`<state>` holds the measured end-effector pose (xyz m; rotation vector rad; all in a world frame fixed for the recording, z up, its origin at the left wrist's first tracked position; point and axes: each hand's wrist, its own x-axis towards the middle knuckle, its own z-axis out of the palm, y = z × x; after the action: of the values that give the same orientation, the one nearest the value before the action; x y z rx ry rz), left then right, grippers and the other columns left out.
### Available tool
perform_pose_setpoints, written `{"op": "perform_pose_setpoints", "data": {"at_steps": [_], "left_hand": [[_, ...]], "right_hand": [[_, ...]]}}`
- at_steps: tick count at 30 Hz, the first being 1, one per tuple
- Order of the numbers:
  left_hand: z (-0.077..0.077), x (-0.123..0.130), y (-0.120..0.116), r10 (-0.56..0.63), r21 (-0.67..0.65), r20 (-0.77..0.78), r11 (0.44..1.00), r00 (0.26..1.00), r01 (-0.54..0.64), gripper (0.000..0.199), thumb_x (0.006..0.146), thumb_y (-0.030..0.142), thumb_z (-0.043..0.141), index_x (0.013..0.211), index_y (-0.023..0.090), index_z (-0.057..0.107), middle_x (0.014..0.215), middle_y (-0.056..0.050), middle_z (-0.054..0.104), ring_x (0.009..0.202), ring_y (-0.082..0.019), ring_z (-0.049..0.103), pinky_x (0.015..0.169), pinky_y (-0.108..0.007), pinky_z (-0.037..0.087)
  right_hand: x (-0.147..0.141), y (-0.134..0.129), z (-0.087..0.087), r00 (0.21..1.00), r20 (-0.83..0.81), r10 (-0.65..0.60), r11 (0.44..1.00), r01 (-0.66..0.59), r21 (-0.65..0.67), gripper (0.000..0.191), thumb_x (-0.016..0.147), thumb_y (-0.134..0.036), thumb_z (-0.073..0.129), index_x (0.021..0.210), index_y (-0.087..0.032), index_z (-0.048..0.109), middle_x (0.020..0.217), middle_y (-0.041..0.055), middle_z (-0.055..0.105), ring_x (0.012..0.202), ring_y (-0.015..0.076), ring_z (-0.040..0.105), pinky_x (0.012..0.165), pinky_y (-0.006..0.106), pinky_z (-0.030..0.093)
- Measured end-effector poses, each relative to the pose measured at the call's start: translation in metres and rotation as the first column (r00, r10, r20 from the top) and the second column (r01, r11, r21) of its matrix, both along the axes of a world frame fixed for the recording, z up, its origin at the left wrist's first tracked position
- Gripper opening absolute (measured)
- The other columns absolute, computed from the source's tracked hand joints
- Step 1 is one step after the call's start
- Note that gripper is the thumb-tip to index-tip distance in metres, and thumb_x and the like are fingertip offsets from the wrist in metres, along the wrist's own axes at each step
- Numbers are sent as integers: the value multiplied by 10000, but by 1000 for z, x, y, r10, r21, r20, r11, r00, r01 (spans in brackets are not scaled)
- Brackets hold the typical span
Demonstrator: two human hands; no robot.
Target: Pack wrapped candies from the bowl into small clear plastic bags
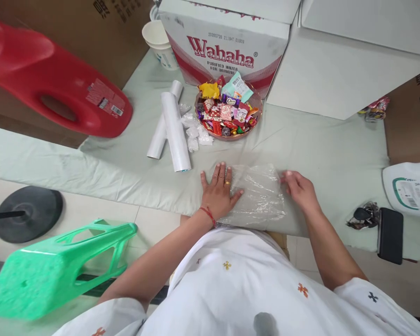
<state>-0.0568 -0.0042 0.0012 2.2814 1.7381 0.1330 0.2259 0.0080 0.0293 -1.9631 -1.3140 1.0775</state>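
Observation:
A clear plastic bag [257,196] lies flat on the pale green cloth at the table's front edge. My left hand [217,189] rests palm down with fingers spread, pressing the bag's left side. At the bag's upper right corner, my right hand [298,186] has its thumb and fingers pinched together on the edge of the plastic. Beyond them stands a glass bowl [261,116] full of wrapped candies [227,112]. Two white rolls [176,133] lie crossed to the left of the bowl, with several small crumpled clear plastic pieces [193,130] beside them.
Behind the bowl stands a Wahaha carton [227,46], with paper cups [159,42] at its left and a white box [318,70] at its right. A red jug [56,84] is at the left. Keys [364,214], a black case [390,235] and a white bottle [413,186] lie right. A green stool [56,270] is lower left.

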Motion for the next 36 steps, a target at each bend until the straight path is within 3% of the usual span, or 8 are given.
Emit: {"op": "perform_pose_setpoints", "data": {"at_steps": [5, 12, 16, 22, 26, 31, 33, 36], "left_hand": [[-1, 2, 0, 11, 0, -7, 1000, 1000, -11, 855, 997, 658, 421, 1651, 126, 277, 1720, -221, 185, 1618, -363, 176, 1232, -741, -68], [0, 2, 2, 79, 16, 18, 997, 997, -80, 857, 1010, 661, 375, 1653, 106, 258, 1713, -225, 207, 1615, -360, 191, 1226, -755, -77], [1, 1, 7, 113, 3, 9, 994, 994, -113, 858, 1007, 666, 373, 1653, 112, 266, 1718, -217, 196, 1615, -368, 182, 1229, -754, -73], [3, -1, 10, 125, -16, 18, 992, 992, -125, 845, 1010, 662, 362, 1656, 126, 268, 1727, -202, 167, 1621, -361, 162, 1235, -744, -81], [3, -3, 10, 117, -7, 41, 993, 992, -117, 820, 1024, 632, 351, 1659, 123, 255, 1727, -198, 172, 1621, -359, 163, 1230, -748, -94], [2, -7, 11, 87, -5, 42, 996, 995, -87, 808, 1029, 622, 345, 1656, 121, 260, 1726, -192, 190, 1619, -365, 168, 1222, -759, -103], [1, -7, 11, 92, -3, 30, 996, 995, -92, 812, 1027, 626, 348, 1655, 119, 262, 1725, -192, 192, 1620, -362, 166, 1225, -755, -105], [0, -7, 11, 91, 12, 24, 996, 996, -92, 801, 1035, 618, 333, 1652, 112, 266, 1725, -192, 183, 1622, -343, 169, 1226, -744, -122]], "right_hand": [[-19, 60, -1, 969, -133, 208, 975, -217, -54, 478, 775, -649, 743, 907, -190, 749, 762, 27, 722, 653, 146, 566, 599, 268, 413], [-19, 88, -16, 993, -97, 71, 993, -61, 106, 362, 752, -532, 741, 793, -178, 681, 646, -16, 592, 577, 114, 447, 564, 265, 359], [-9, 67, -6, 992, 122, -22, 988, 3, 154, 399, 890, -571, 600, 943, -191, 707, 747, 10, 673, 611, 132, 492, 622, 283, 404], [9, -3, 8, 987, 101, 128, 987, -117, -112, 618, 730, -607, 790, 1185, -208, 667, 873, 33, 738, 746, 185, 619, 722, 318, 479], [27, -33, 2, 986, 39, 162, 971, -152, -186, 404, 747, -534, 723, 979, -205, 696, 790, 19, 685, 690, 179, 599, 683, 321, 474], [18, -37, 19, 907, 406, 112, 985, -156, 78, 259, 876, -451, 603, 931, -222, 710, 861, 57, 708, 677, 192, 592, 704, 347, 469], [-14, -39, 28, 855, 419, 304, 893, -409, 187, 265, 975, -392, 517, 1009, -237, 729, 946, 73, 716, 780, 202, 627, 737, 328, 476], [-74, -45, 31, 510, 386, 769, 520, -850, 86, 351, 1023, -292, 442, 1230, -279, 726, 954, 68, 716, 835, 215, 627, 709, 301, 447]]}}
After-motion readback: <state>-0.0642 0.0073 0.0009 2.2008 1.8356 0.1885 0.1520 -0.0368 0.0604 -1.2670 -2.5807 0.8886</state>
